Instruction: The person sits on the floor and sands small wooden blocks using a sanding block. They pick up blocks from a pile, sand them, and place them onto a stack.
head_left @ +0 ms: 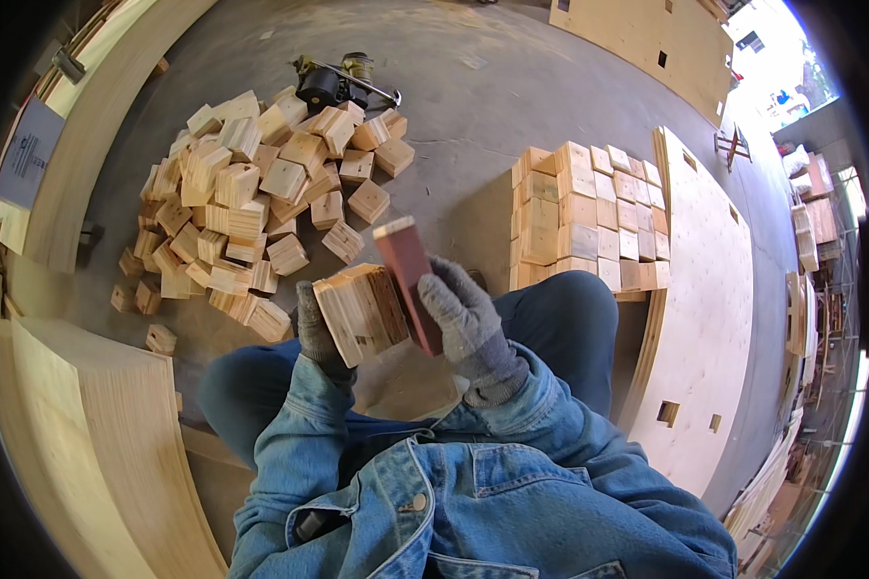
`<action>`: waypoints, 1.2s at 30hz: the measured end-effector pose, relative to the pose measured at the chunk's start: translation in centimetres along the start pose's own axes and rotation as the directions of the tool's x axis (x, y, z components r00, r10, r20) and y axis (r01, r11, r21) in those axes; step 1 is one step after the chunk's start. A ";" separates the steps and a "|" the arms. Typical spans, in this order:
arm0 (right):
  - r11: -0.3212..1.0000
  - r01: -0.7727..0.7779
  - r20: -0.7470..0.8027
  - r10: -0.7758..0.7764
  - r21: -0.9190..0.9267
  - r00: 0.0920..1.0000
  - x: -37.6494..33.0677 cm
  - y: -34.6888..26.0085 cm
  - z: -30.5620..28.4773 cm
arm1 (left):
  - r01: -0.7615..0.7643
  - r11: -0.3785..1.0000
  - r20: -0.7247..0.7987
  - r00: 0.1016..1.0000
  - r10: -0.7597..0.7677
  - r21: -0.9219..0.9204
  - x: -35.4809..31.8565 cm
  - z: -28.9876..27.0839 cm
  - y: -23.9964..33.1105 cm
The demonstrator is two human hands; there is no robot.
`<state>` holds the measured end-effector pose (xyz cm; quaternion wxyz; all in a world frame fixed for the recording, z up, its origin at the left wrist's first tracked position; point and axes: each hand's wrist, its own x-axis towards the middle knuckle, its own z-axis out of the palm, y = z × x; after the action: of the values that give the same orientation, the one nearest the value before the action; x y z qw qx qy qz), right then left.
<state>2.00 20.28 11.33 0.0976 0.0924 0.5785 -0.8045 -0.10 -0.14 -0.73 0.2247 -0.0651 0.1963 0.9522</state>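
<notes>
In front of my lap, my left hand (318, 333), in a grey glove, is closed round the left side of a pale wooden block (357, 314). The block is tilted, its layered grain facing up. My right hand (465, 318), gloved too, grips a long sanding block (409, 280) with a reddish-brown face and a pale wooden end. That sanding block stands slantwise along the right side of the wooden block, touching it or very close. The fingers of both hands are partly hidden behind what they hold.
A loose heap of wooden blocks (251, 183) lies ahead on the left, with a dark power tool (333, 85) behind it. Blocks are stacked neatly (589, 207) ahead on the right, beside plywood sheets (710, 289) with square holes. Thick stacked sheets (116, 415) stand at my left.
</notes>
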 end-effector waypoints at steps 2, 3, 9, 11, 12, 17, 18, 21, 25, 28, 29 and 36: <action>0.998 -0.009 0.023 0.011 -0.062 1.000 -0.2 0.3 -0.2 | -0.031 0.998 -0.084 0.996 0.036 0.059 -0.2 0.2 0.2; 0.996 -0.009 0.033 0.012 -0.087 0.999 0.0 0.2 -0.4 | -0.024 0.996 -0.119 0.992 0.034 0.083 -0.3 0.5 0.3; 0.975 0.207 0.056 -0.204 -0.074 0.977 3.3 -3.2 -0.5 | 0.229 0.964 -0.052 0.973 -0.224 0.135 -0.9 1.3 -1.4; 0.982 0.183 0.036 -0.185 0.054 0.982 4.1 -4.4 -0.4 | 0.271 0.932 -0.048 0.963 -0.267 0.243 -1.1 1.0 -2.9; 0.982 0.185 0.027 -0.186 0.045 0.982 4.2 -4.5 -0.6 | 0.286 0.929 -0.079 0.958 -0.275 0.235 -1.0 1.0 -3.5; 0.989 0.150 -0.078 -0.149 0.006 0.986 4.2 -2.8 -2.3 | 0.298 0.954 0.024 0.954 -0.297 -0.032 -0.4 1.5 -1.2; 0.992 0.126 -0.103 -0.124 0.018 0.987 4.1 -2.3 -2.6 | 0.278 0.956 0.090 0.959 -0.270 -0.091 -0.3 1.2 -1.1; 0.993 0.080 -0.101 -0.070 0.091 0.992 4.1 -0.6 -3.7 | 0.273 0.918 0.201 0.954 -0.221 -0.286 0.0 0.5 -0.4; 0.994 0.066 -0.041 -0.063 0.083 0.997 3.5 -0.1 -3.3 | 0.224 0.920 0.167 0.970 -0.178 -0.321 -0.3 1.8 -0.4; 0.998 0.006 0.028 -0.007 0.067 1.000 3.0 -0.1 -2.6 | 0.221 0.924 0.165 0.970 -0.176 -0.311 -0.6 2.9 0.2; 0.999 -0.015 0.046 0.013 0.048 0.999 2.9 -0.3 -2.3 | 0.216 0.927 0.170 0.971 -0.170 -0.306 -0.6 2.8 0.2; 0.999 0.020 0.103 -0.016 -0.042 0.995 1.9 -1.7 -1.1 | 0.169 0.949 0.190 0.974 -0.120 -0.265 -0.3 0.0 -0.2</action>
<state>-0.21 21.78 12.05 0.1218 0.0439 0.5906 -0.7965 0.22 -0.10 -0.77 0.2987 -0.0281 0.0343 0.9533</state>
